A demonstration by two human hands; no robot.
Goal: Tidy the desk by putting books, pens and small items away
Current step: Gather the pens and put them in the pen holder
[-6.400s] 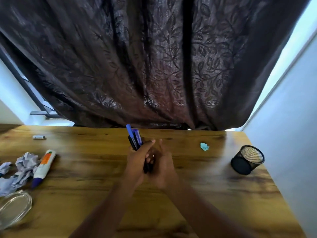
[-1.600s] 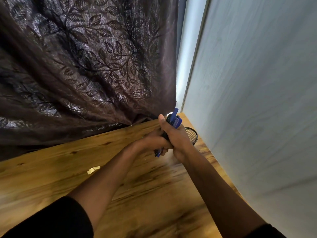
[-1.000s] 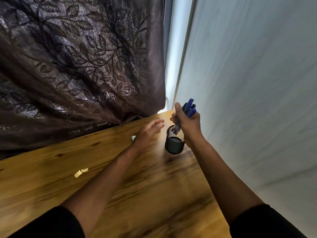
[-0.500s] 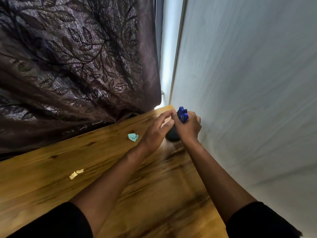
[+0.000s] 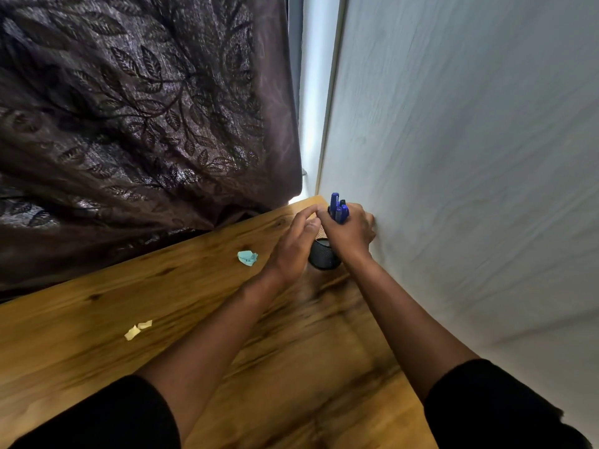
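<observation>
Several blue pens (image 5: 337, 211) upright in right hand (image 5: 348, 233) fingers' grip, over mesh cup (image 5: 322, 257); left hand (image 5: 293, 246) fingers relaxed alongside.

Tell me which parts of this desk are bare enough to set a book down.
Bare wood lies in the near middle of the desk, between the two forearms, and along the left between the yellow paper scraps and the curtain. The far right corner is crowded: pen cup, pens, both hands and the blue paper ball sit close to the wall.

wooden desk (image 5: 97, 351): pen cup (image 5: 322, 257), paper scraps (image 5: 137, 328)
</observation>
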